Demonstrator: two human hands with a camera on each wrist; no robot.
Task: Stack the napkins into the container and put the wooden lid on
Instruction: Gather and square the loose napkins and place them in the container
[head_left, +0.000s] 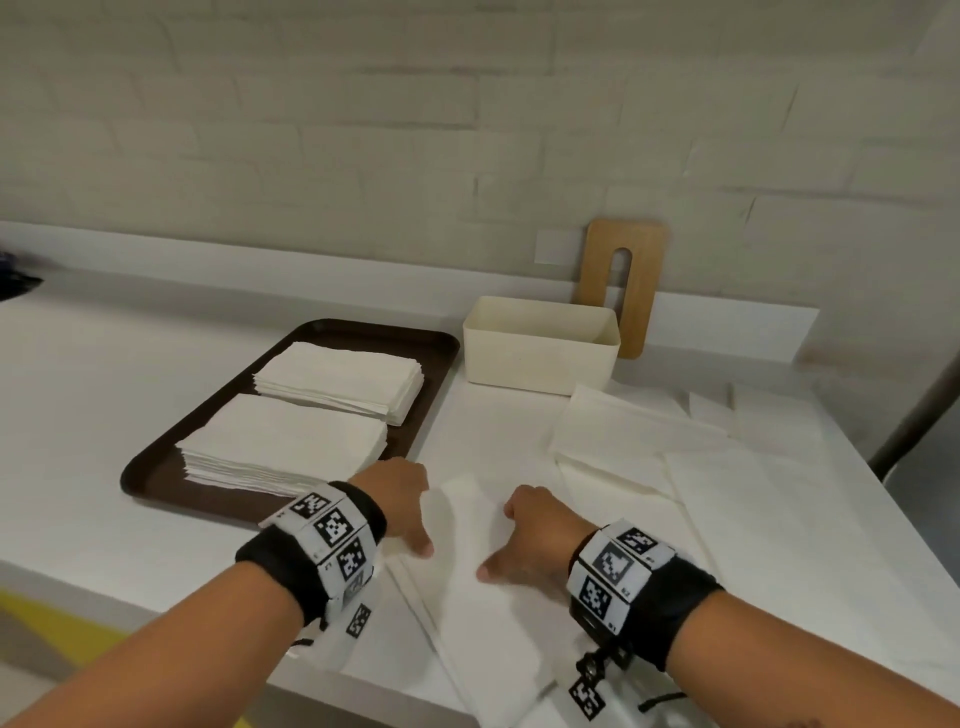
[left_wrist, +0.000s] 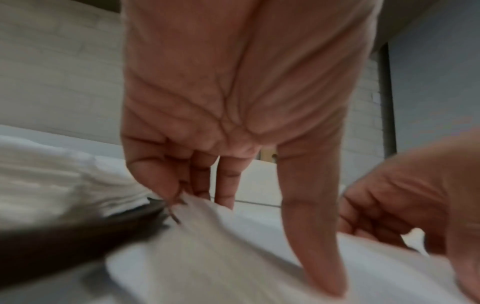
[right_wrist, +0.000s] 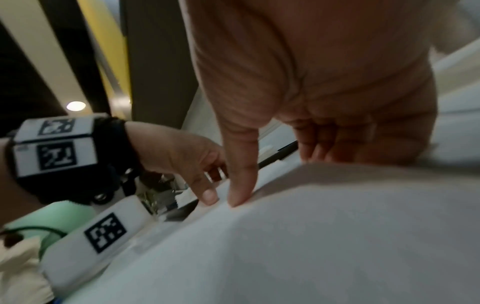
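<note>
White counter (head_left: 130, 415), both hands (head_left: 400, 499) on napkin (head_left: 467, 587) beside tray edge (head_left: 136, 470).

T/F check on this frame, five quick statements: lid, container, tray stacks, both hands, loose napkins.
1. The wooden lid sits on the container. False: it leans upright against the wall behind the container.
2. The container looks empty from the head view. True.
3. The brown tray holds two stacks of napkins. True.
4. The left hand rests on the tray stacks. False: both the left hand and the right hand are on a loose napkin on the counter.
5. More unfolded napkins lie right of the hands. True.
</note>
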